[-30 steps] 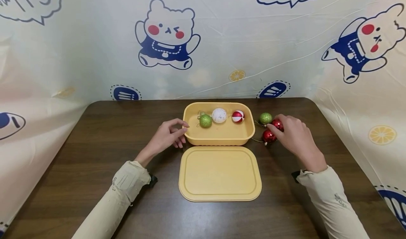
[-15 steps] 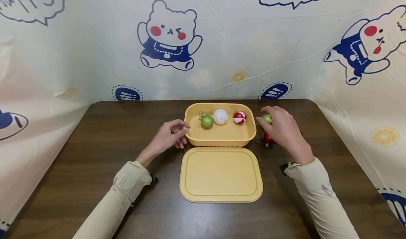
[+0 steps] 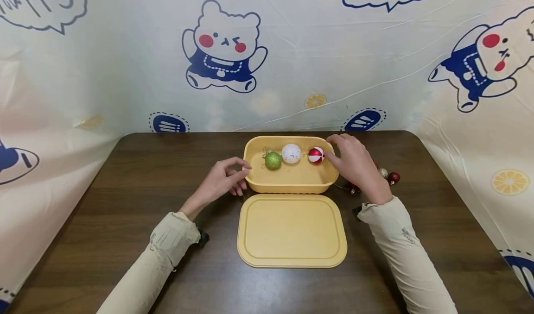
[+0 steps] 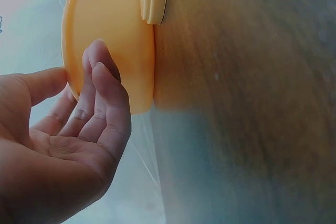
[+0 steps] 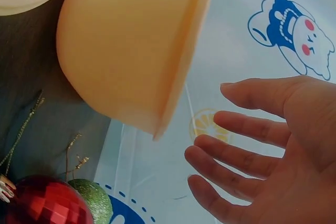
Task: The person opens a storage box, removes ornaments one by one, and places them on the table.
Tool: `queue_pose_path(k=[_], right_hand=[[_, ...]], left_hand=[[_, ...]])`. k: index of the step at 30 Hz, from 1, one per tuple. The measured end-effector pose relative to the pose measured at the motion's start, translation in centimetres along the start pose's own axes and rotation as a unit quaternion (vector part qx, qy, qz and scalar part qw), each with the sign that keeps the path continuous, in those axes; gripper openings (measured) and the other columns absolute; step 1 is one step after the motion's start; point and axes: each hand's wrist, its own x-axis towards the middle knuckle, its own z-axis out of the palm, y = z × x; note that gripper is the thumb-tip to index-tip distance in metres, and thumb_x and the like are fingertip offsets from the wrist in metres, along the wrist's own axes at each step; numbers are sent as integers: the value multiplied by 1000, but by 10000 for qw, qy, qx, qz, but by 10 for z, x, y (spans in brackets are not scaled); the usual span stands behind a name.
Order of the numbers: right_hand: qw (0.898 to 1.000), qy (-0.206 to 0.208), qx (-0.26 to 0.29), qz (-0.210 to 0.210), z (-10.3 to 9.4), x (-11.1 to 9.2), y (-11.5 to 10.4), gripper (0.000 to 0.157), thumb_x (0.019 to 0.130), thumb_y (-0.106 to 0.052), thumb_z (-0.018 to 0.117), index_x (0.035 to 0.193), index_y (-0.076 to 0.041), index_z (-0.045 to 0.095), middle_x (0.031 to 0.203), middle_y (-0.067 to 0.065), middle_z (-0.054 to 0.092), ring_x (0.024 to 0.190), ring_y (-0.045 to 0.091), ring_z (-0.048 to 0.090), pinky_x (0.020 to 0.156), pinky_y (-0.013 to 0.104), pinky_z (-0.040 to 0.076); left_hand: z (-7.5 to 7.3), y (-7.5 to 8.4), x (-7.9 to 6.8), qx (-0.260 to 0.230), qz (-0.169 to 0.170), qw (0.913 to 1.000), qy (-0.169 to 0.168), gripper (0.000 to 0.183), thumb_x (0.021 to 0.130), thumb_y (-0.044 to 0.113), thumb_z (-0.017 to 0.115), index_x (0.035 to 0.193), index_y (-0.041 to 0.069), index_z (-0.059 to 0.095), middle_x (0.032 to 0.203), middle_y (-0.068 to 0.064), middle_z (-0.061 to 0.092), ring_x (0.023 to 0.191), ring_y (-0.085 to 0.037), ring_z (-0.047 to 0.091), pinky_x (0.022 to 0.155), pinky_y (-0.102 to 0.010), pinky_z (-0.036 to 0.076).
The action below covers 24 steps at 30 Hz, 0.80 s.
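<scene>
Big pale wall sheet at back & sides, w/ blue bears & orange slices on it. Bubble top L says "Happy", 1st letter part cut off by the edge. Bubble at top R is cut too, so can't read it all.

Next, the surface: dk brown, wood look, round back corners, shiny near the front.

Pale sleeves on both arms. R one has a tiny squiggle, can't read it.

Yellow box sits near the back edge, abt mid. Yellow lid lies flat just in front.

L hand is loose, fingers touching the L end of the box. R hand is let go, fingers apart, holding nothing, near the box's R end.

In the box: white ball, green ball, red-&-white ball. Outside, R of it: shiny red ball w/ 2nd green ball beside it, plus small dk red ball & gold ball.
</scene>
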Motion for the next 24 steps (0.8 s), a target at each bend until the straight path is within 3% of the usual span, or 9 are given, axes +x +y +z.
queue_pose_path(k=[11, 20, 24], right_hand=[[9998, -133, 110, -50, 14, 11, 0, 32, 94, -15, 68, 122, 1, 64, 126, 23, 61, 113, 40, 57, 100, 56, 47], [9990, -5, -190, -400, 33, 17, -1, 29, 91, -17, 71, 115, -1, 68, 107, 20, 68, 92, 33, 62, 82, 54, 49], [9991, -127, -167, -358, 44, 19, 1, 29, 92, -17, 72, 116, -2, 68, 117, 19, 67, 104, 37, 61, 89, 60, 45]], left_hand=[[0, -1, 0, -62, 43, 10000, -3, 30, 101, 21, 61, 124, 1, 60, 77, -23, 68, 64, -41, 66, 56, -45, 58], [0, -1, 0, -31, 36, 10000, -27, 30, 101, 22, 61, 123, 1, 61, 77, -22, 68, 63, -40, 66, 56, -44, 58], [0, -2, 0, -28, 13, 10000, -9, 31, 101, 23, 61, 123, 2, 61, 77, -22, 68, 64, -42, 66, 56, -43, 58]])
